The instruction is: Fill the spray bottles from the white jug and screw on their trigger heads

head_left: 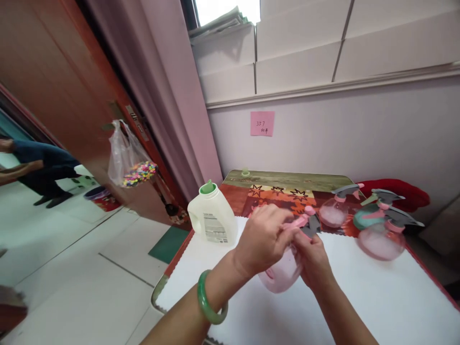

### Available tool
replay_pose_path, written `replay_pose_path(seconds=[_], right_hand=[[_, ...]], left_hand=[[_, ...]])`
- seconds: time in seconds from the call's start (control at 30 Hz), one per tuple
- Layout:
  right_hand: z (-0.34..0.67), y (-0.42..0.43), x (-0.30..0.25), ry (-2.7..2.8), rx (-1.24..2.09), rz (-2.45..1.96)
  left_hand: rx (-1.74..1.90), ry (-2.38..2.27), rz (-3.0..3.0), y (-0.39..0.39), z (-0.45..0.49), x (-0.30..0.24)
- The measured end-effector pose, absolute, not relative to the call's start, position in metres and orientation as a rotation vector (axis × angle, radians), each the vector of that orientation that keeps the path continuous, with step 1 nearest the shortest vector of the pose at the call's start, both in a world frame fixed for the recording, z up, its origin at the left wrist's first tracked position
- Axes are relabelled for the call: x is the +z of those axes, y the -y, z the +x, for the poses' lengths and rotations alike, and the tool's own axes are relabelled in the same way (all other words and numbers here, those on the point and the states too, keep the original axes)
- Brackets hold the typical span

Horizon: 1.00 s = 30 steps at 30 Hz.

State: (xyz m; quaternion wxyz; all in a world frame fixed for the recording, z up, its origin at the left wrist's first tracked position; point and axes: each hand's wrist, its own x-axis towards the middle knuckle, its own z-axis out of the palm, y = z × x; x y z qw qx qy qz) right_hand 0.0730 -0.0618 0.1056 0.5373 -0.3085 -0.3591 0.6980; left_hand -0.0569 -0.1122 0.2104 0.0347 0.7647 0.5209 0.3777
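A pink see-through spray bottle [282,278] with whitish, foamy-looking contents is in front of me, slightly tilted. My left hand [264,237], with a green bangle on its wrist, is closed over the pink and grey spray head from the left. My right hand [314,261] grips around the bottle's neck from the right. Some fingers and part of the spray head are hidden behind the hands. To the left of the hands stands a pale detergent jug [213,218], uncapped, its green spout showing. A small green cap [245,171] lies at the table's back edge.
At the right stand a pink spray bottle [333,215], a teal one [364,218] and another pink one [381,242]. A red item [413,194] lies behind them. A white cloth [359,297] covers the table. A clear bag [129,158] hangs from the door; a person [43,160] sits far left.
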Motion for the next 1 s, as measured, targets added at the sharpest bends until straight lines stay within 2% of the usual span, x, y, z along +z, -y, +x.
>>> replay_pose_path(seconds=[0.07, 0.13, 0.2, 0.3, 0.4, 0.47, 0.53, 0.6, 0.73, 0.8, 0.9, 1.0], right_hand=[[0.075, 0.072, 0.123, 0.734, 1.538, -0.766], [0.078, 0.08, 0.135, 0.573, 1.359, -0.803], [0.08, 0.088, 0.14, 0.448, 1.283, -0.842], [0.082, 0.099, 0.138, 0.406, 1.401, -0.884], [0.081, 0.11, 0.135, 0.449, 1.509, -0.866], [0.082, 0.116, 0.137, 0.544, 1.549, -0.796], [0.084, 0.121, 0.14, 0.686, 1.584, -0.702], [0.087, 0.125, 0.144, 0.828, 1.601, -0.623], [0.09, 0.128, 0.149, 0.967, 1.593, -0.613], [0.089, 0.126, 0.149, 0.909, 1.55, -0.658], [0.085, 0.123, 0.148, 0.684, 1.408, -0.725], [0.079, 0.125, 0.147, 0.507, 1.315, -0.789]], left_hand=[[1.519, -1.639, 2.118, 0.133, -0.057, 0.194], [1.698, -1.616, 1.985, 0.153, -0.054, 0.165], [1.758, -1.6, 2.094, 0.167, -0.05, 0.13], [1.67, -1.593, 2.565, 0.178, -0.048, 0.092], [1.715, -1.539, 2.779, 0.183, -0.057, 0.082], [1.754, -1.472, 2.721, 0.188, -0.065, 0.086], [1.796, -1.391, 2.438, 0.194, -0.069, 0.093], [1.72, -1.288, 1.868, 0.197, -0.067, 0.099], [0.996, -0.838, 0.797, 0.2, -0.053, 0.105], [0.89, -0.731, 0.628, 0.201, -0.048, 0.106], [1.342, -1.019, 0.905, 0.206, -0.047, 0.106], [1.648, -1.497, 1.796, 0.208, -0.05, 0.1]])
